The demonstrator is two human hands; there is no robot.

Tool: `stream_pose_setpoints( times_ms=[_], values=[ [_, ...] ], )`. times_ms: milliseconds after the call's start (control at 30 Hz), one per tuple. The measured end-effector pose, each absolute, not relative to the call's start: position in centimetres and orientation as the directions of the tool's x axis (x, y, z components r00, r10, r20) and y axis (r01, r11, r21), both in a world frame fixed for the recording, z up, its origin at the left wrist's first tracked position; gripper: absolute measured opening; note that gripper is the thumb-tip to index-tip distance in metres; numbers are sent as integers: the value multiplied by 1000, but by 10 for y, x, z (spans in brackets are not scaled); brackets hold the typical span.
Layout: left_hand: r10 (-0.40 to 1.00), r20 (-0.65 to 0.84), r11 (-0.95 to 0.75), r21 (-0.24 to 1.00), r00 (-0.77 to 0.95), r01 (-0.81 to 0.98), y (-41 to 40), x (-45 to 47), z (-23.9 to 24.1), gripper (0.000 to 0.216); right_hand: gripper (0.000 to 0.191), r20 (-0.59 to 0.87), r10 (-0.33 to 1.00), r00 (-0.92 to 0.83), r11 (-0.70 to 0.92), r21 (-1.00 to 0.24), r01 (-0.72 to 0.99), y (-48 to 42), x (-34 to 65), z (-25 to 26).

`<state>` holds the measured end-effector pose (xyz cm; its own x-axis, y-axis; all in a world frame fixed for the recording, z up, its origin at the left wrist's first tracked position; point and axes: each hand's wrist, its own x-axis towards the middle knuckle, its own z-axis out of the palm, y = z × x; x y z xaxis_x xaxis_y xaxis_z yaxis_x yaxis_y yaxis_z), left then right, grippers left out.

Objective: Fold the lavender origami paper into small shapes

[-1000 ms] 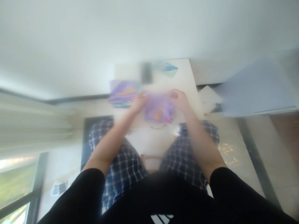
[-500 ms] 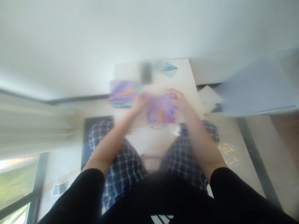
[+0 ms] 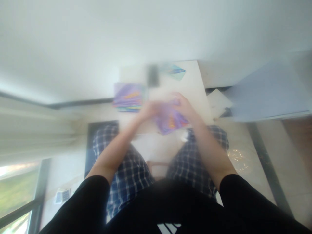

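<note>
A flat purple packet [image 3: 170,123] with orange and red print is held over the near edge of a small white table [image 3: 195,87], tilted now. My left hand [image 3: 152,110] grips it at its upper left, fingers blurred. My right hand [image 3: 181,102] is closed on its upper right edge, thumb and fingers near the top. Haze hides the exact finger positions. Left of my hands lies a stack of similar purple packets [image 3: 128,96], with blue and green edges showing below the top one.
Toward the table's back are a dark grey object [image 3: 152,75], blurred, and a light-blue and teal flat packet [image 3: 177,72]. A white wall [image 3: 156,29] rises behind. On the right stands a large pale panel [image 3: 268,91]. My knees in checked trousers [image 3: 129,165] flank the table's front.
The purple packet has turned from square-on to tilted, its lower right corner swinging right and up. My left hand has shifted slightly right and down. The stack has stayed put.
</note>
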<state>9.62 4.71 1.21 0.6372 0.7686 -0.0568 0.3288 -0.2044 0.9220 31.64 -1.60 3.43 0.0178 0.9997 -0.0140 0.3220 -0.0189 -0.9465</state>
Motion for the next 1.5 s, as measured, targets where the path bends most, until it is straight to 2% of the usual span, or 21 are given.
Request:
stream_pose_setpoints(
  times_ms=[133,267,400,500,633,800,933,1067,1167,1267,1500],
  values=[
    [795,-69,-217,896,603,389,45,100,13,22,58,26,998,60,1,-922,387,-14,318,35],
    [876,-81,-164,877,475,452,47,103,20,22,64,-60,997,48,-76,-874,479,-13,332,40],
    [919,-102,-118,851,381,512,48,104,21,25,39,-19,999,44,-41,-812,582,-12,340,41],
    [905,-87,-149,852,417,501,47,104,16,22,34,-12,998,56,-42,-815,578,-13,338,38],
    [904,-88,-142,862,419,486,47,104,18,20,45,-26,1000,17,-31,-879,476,-12,340,40],
    [954,-147,3,875,261,484,52,104,27,19,72,-49,990,129,-69,-985,156,-10,355,49],
    [972,-133,31,889,193,457,56,107,24,18,83,-78,996,37,-79,-997,21,-10,343,45],
    [976,-146,41,847,159,530,53,111,17,15,61,-48,999,-18,-47,-998,45,-11,314,31],
    [984,-109,18,845,138,534,48,110,16,36,56,-69,997,45,-71,-997,41,-9,304,21],
    [979,-30,-70,880,203,469,45,104,19,51,50,-108,992,68,-110,-993,31,-7,305,17],
    [967,-5,-147,805,255,575,48,101,10,42,40,-119,991,57,-119,-993,-2,-9,307,30]
  ],
)
